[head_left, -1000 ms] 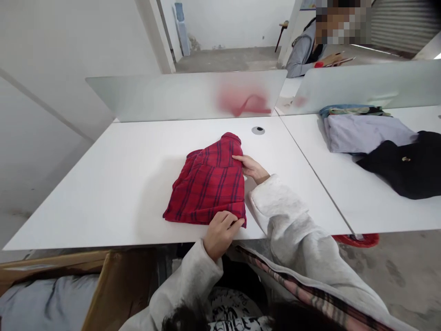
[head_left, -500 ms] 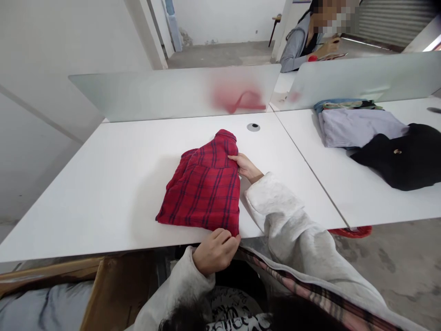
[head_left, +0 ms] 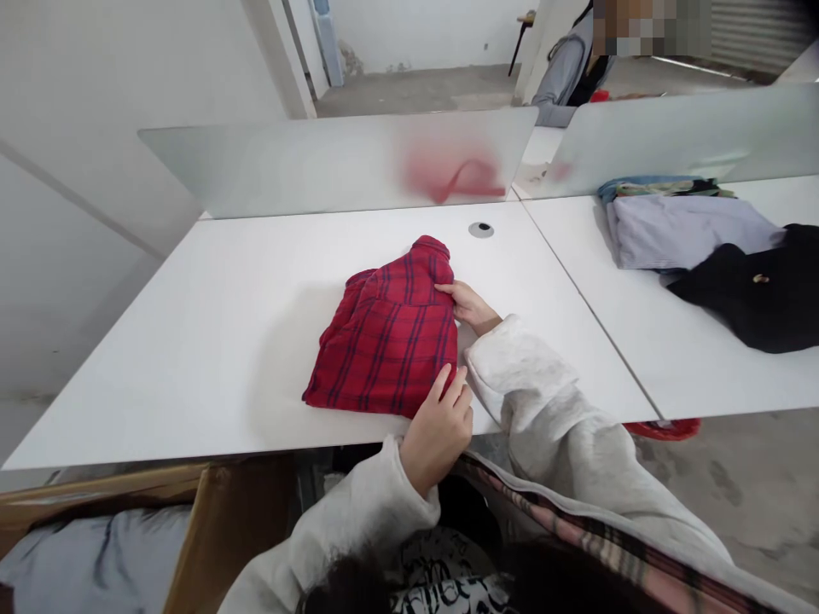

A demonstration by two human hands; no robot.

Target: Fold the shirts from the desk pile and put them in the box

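A folded red plaid shirt (head_left: 390,341) with dark blue lines lies on the white table, its collar end pointing away from me. My right hand (head_left: 472,307) grips its right edge below the collar, thumb on top and the other fingers mostly underneath. At the near right corner, my left hand (head_left: 440,431) rests against the cloth with its fingers extended and slightly apart. The left thumb is hidden.
Frosted dividers (head_left: 339,166) line the table's back edge. To the right lie a folded pale lavender garment (head_left: 691,230) and a black garment (head_left: 761,298). A cardboard box (head_left: 211,529) with grey cloth stands at lower left. A person (head_left: 566,77) sits beyond the dividers.
My left hand has let go of the shirt's near corner and moved up along its right edge, its fingers opening out. The right hand keeps its grip. The view has shifted slightly.
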